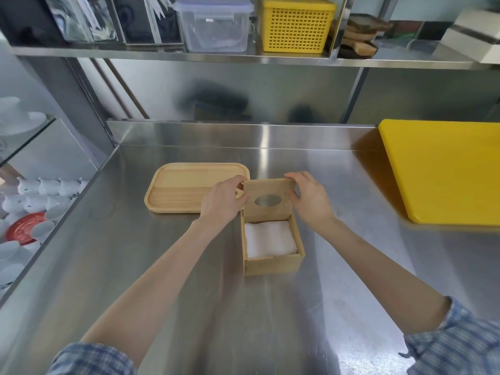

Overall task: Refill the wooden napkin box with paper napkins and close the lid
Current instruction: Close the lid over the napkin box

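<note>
A small wooden napkin box [273, 263] stands on the steel counter, its top uncovered. White paper napkins [269, 242] fill the inside. The wooden lid [267, 192], with an oval hole in its middle, is held tilted above the box's far edge. My left hand [223, 203] grips the lid's left edge. On the lid's right edge sits my right hand [311, 200], fingers curled over the top corner.
A shallow wooden tray [184, 185] lies just left of the box. A yellow cutting board [443, 169] covers the right of the counter. A shelf above holds a clear tub [215, 25] and a yellow basket [296, 24]. White cups [40, 196] sit below left.
</note>
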